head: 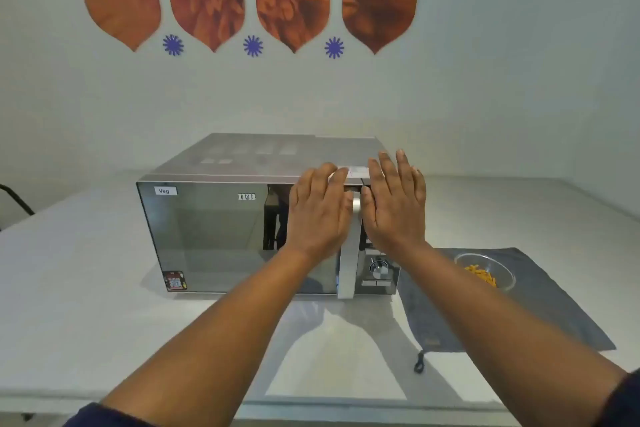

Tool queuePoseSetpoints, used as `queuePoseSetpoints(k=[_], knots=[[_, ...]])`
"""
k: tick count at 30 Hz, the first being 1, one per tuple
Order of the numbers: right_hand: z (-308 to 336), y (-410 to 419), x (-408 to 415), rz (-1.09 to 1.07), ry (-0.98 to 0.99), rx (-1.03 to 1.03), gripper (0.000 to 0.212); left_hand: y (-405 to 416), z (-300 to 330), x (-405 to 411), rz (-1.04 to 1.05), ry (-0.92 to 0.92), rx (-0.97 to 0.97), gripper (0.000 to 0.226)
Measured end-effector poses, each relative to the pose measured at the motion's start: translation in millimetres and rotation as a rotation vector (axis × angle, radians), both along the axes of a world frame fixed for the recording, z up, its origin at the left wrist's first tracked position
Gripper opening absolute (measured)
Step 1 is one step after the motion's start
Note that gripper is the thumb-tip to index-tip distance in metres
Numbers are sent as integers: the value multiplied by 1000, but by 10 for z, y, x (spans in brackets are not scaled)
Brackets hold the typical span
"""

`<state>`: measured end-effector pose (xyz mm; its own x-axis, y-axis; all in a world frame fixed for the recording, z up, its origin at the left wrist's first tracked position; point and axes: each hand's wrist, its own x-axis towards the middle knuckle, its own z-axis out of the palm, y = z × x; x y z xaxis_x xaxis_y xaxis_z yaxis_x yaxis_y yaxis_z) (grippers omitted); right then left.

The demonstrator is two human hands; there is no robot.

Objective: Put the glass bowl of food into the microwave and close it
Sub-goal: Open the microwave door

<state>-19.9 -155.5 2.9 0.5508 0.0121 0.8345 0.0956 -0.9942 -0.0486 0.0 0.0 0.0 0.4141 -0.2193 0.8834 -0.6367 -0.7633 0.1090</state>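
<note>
A silver microwave (214,218) with a mirrored door stands on the white counter, its door shut. A vertical silver handle (349,263) runs down the door's right side. My left hand (317,211) lies over the door just left of the handle, its fingers curled toward the handle's top. My right hand (396,204) is flat with fingers spread, in front of the control panel right of the handle. A glass bowl (485,270) holding yellow-orange food sits on a grey cloth to the right of the microwave, untouched.
The grey cloth (540,308) lies flat on the white counter (69,270), with a small loop at its front corner. A control knob (378,268) shows below my right hand. A wall with orange decals rises behind the microwave. A dark chair part shows at far left.
</note>
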Motion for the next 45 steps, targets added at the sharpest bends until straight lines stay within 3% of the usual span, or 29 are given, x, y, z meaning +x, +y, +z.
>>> queuePoseSetpoints(k=[6, 10, 17, 23, 29, 35, 38, 41, 45], knots=[[-177, -104, 5, -56, 52, -1, 55, -173, -310, -194, -123, 225, -270, 34], [-230, -171, 56, -58, 63, -6, 59, -268, -398, -280, -324, 433, -462, 36], [-272, -203, 102, -1, 33, 18, 49, -444, -460, -326, -501, 803, -726, 43], [-305, -190, 154, 9, 8, 52, 48, -436, -419, -348, -532, 897, -786, 52], [-267, -208, 91, 25, 52, 54, 47, -455, -380, -411, -495, 919, -804, 48], [-232, -192, 29, 64, 68, 83, 45, -298, -509, -670, -548, 894, -791, 61], [-216, -165, 7, 65, 77, 102, 45, -235, -499, -757, -560, 889, -772, 54], [-199, -168, -8, 64, 88, 107, 44, -220, -506, -876, -464, 741, -709, 46], [-198, -162, -29, 67, 91, 117, 45, -121, -253, -1034, -165, 484, -460, 72]])
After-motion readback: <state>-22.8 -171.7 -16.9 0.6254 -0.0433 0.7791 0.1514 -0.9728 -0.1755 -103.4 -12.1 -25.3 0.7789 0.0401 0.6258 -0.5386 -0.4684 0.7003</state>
